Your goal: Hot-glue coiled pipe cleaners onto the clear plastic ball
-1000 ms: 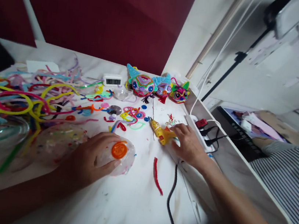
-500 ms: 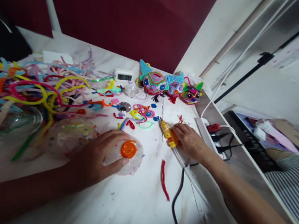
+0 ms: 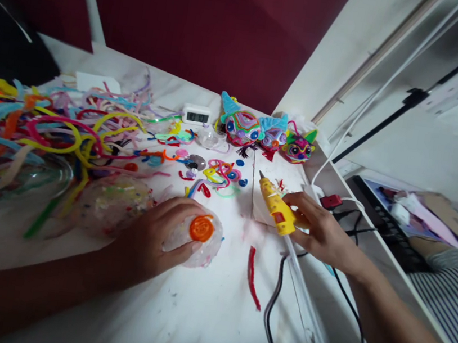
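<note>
My left hand (image 3: 155, 240) is wrapped round a clear plastic ball (image 3: 202, 241) on the white table (image 3: 200, 315); an orange pipe-cleaner spiral (image 3: 201, 228) sits on top of the ball. My right hand (image 3: 322, 233) grips a yellow glue gun (image 3: 276, 205), lifted off the table with its nozzle pointing up and left. A black cord (image 3: 274, 303) trails from the gun toward the near edge. A red pipe-cleaner piece (image 3: 254, 277) lies between my hands.
A heap of coloured pipe cleaners (image 3: 38, 133) covers the left of the table, beside a second clear ball (image 3: 111, 203). Three finished pipe-cleaner masks (image 3: 266, 134) and a small digital clock (image 3: 196, 115) stand at the back. A power strip (image 3: 331, 203) lies right. A striped sleeve (image 3: 454, 294) shows far right.
My right hand has closed on the glue gun and lifted it off the table, moving right. My left hand stays on the clear ball.
</note>
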Demonstrator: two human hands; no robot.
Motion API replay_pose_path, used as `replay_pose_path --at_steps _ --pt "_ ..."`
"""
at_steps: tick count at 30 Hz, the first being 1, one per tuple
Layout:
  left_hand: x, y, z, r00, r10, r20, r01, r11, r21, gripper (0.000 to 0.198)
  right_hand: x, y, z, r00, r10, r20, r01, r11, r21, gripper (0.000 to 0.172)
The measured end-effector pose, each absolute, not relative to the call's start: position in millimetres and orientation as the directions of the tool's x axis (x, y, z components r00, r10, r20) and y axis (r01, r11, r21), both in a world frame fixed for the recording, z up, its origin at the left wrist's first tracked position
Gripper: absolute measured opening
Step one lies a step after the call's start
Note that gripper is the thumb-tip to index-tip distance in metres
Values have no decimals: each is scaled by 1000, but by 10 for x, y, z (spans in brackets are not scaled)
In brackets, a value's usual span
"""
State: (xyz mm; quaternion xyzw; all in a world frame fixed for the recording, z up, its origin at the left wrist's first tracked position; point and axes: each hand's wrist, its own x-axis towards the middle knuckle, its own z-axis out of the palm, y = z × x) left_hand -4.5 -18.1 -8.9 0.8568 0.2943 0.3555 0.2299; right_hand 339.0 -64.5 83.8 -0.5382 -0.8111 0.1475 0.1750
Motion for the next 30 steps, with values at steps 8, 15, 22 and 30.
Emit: replay_pose_path --at_steps 8,15,22,30 --pt "-31 -213 -71 553 690 467 364 -704 609 35 3090 -954 688 -320 935 -157 172 -105 -979 43" --pt "-30 -210 -95 549 694 466 374 -702 606 37 2935 -1049 567 -323 924 -202 83 -185 -979 50" --pt "-26 -209 -109 537 707 459 373 -688 623 36 2846 -960 557 -345 908 -239 121 -209 -970 55" --pt "-30 -214 -94 534 725 434 372 -663 649 35 2826 -920 574 -346 904 -249 156 -207 -966 54"
